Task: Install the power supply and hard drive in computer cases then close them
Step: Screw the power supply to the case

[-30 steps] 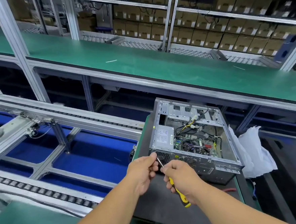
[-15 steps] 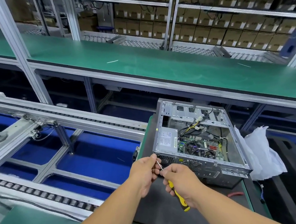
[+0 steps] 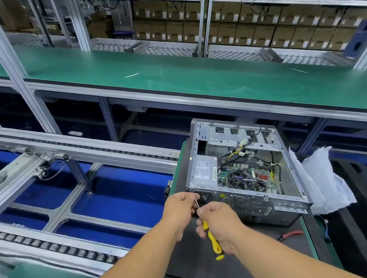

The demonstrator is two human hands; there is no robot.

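your right hand is wrapped round the yellow handle of the screwdriver, and your left hand pinches its thin shaft near the tip (whether a screw sits there is too small to tell). the open computer case lies on its side just beyond both hands, a little to the right, with its perforated back panel facing you. the power supply already sits in the near-left corner inside. the screwdriver's long axis runs from near right up to far left, its tip close to that panel's left end, so the left hand is nearer.
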